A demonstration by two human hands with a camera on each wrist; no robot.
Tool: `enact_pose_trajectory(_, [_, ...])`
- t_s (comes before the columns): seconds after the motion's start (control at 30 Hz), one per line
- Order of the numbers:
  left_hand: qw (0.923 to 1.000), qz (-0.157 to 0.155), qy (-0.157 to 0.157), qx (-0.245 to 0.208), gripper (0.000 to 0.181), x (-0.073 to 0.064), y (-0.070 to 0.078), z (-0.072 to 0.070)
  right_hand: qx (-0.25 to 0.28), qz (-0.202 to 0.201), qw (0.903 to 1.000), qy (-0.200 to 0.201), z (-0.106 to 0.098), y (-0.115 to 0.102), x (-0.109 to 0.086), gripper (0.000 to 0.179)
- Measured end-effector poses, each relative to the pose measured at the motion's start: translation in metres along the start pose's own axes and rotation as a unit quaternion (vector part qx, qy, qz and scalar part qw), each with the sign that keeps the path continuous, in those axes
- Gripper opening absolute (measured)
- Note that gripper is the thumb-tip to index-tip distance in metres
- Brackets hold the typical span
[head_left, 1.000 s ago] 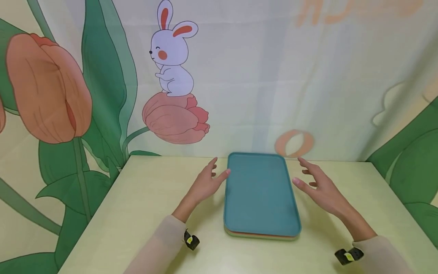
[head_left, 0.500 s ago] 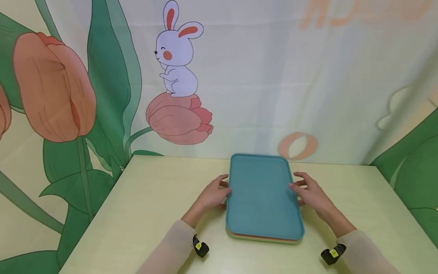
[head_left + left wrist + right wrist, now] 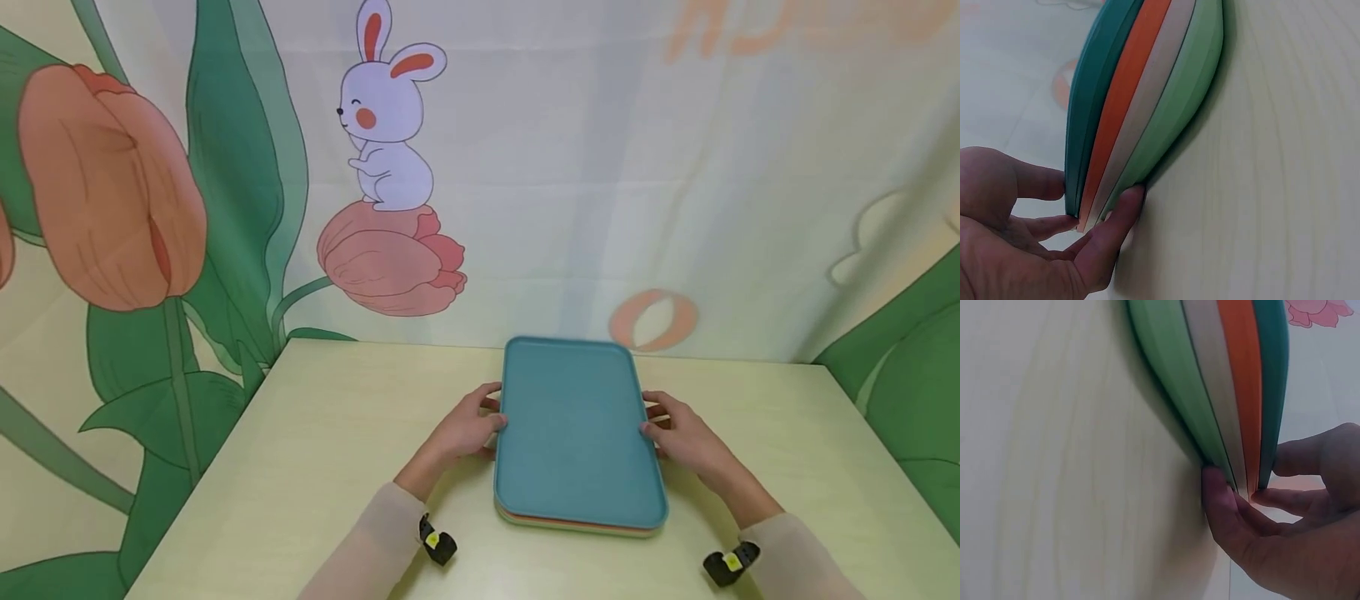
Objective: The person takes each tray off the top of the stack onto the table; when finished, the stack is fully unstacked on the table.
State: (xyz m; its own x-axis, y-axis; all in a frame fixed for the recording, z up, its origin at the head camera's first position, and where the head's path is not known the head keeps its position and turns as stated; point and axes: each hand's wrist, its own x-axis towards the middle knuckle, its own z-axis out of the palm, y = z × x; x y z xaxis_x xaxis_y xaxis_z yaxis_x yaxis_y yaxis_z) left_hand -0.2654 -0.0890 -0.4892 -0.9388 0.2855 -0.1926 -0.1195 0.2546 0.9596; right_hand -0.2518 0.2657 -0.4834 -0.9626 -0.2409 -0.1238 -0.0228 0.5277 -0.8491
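A teal rectangular tray point(image 3: 577, 429) with a low rim tops a stack of trays on the table. Below it, the left wrist view shows the edges of an orange tray point(image 3: 1125, 87), a greyish-beige tray point(image 3: 1150, 81) and a light green tray point(image 3: 1185, 94) at the bottom. My left hand point(image 3: 467, 429) grips the stack's left side, thumb at the teal rim and a finger low on the green tray. On the opposite side my right hand point(image 3: 686, 433) holds the stack likewise, its thumb on the teal rim and fingers along the layered edges point(image 3: 1244, 412).
The stack stands on a pale wood-grain table point(image 3: 337, 433), its far end near the back edge. Behind hangs a printed cloth point(image 3: 540, 167) with a rabbit and tulips. Each sleeve carries a black strap device point(image 3: 437, 542) near the wrist.
Both hands have come inward from beside the stack and taken hold of its long sides. Over the last half second the right hand has slid slightly toward me; the trays stay in place.
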Motion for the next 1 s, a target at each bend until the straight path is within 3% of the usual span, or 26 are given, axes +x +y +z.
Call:
enact_pose_trajectory(0.6, [0.9999, -0.005, 0.0, 0.014, 0.061, -0.0017, 0.0035, 0.0031, 0.002, -0.004, 1.0, 0.002, -0.0017, 0.0064, -0.0009, 0.062])
enact_pose_trajectory(1.0, [0.9998, -0.008, -0.011, 0.011, 0.061, 0.0019, -0.0018, 0.0025, -0.017, -0.006, 0.9994, 0.031, -0.0016, -0.0026, -0.0033, 0.063])
